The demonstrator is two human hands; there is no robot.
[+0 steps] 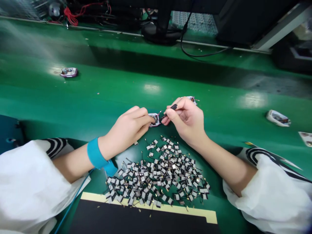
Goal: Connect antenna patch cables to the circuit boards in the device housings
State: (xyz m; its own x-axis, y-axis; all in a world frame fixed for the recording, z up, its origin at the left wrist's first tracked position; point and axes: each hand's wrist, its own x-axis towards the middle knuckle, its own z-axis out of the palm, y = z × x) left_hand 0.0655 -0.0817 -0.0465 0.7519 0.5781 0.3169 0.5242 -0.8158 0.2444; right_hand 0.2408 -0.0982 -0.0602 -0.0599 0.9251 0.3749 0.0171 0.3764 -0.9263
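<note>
The left hand (pixel 130 126) pinches an open, white-rimmed device casing (pixel 157 120) just beyond the pile of small wired modules (pixel 168 169). The right hand (pixel 190 122) holds a slim black tool (pixel 173 107) between thumb and fingers, its tip near the casing. A black monitor stand (pixel 161 34) stands well beyond the pile, at the back of the green bench (pixel 117 87). Three other casings (pixel 278 118) lie left, right and beyond the pile; its modules are too many to count.

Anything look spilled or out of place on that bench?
Perhaps: the pile of small parts looks messy, spreading onto the yellow strip, with one stray part apart near the left hand. No damage is evident.
</note>
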